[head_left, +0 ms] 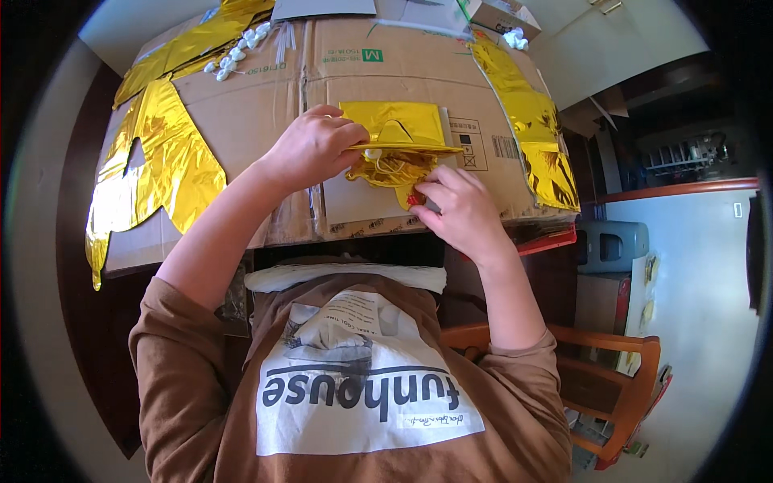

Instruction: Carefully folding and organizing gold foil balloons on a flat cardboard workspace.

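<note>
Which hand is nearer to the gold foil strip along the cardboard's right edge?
Right. The right hand lies left of the gold foil strip, not touching; the left hand is farther left.

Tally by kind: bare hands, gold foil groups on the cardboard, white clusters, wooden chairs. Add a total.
Hands: 2 (left hand, right hand)
Foil groups: 3 (left foil, middle foil, right foil)
White clusters: 2 (left cluster, right cluster)
Chair: 1
Total: 8

Left hand (316, 146), right hand (460, 208), curled
</note>
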A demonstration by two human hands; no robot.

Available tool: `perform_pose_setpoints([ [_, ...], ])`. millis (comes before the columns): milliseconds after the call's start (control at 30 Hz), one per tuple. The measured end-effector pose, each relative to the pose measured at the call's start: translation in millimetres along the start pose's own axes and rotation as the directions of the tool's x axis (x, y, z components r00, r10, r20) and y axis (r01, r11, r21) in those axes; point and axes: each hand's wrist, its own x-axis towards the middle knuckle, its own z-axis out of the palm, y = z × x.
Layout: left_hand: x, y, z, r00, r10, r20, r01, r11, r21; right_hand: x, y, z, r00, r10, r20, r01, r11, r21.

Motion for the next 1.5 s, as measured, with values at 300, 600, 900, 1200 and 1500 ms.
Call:
perform_pose_setpoints([
  [300,1.0,-1.2,-4.6,0.993,-0.054,0.101,0.056,0.998,-0.022,6.9,8.5,18.1,0.993,-0.08,-0.09,0.067,0.988,-0.138],
  [600,1.0,-6.1,-6.2,0.968,-0.135,0.21,0.147,0.988,-0.044,19.2,-0.7,37.9,0.866,0.086,-0.493,-0.073,0.996,0.047],
  [900,3.1,-8.0,-7.7,0.957,-0.171,0.236,0.186,0.981,-0.047,29.3,-10.4,56.1,0.808,0.286,-0.516,-0.287,0.955,0.079],
  [1200,3.5,-10.6,-7.4,0.959,-0.193,0.207,0.215,0.972,-0.09,29.8,-23.6,47.5,0.883,0.101,-0.458,-0.003,0.978,0.21],
  [1500,5.5,-15.9,-2.8,0.99,-0.108,0.091,0.12,0.982,-0.143,37.0,-18.2,52.8,0.934,-0.122,-0.336,0.077,0.986,-0.145],
])
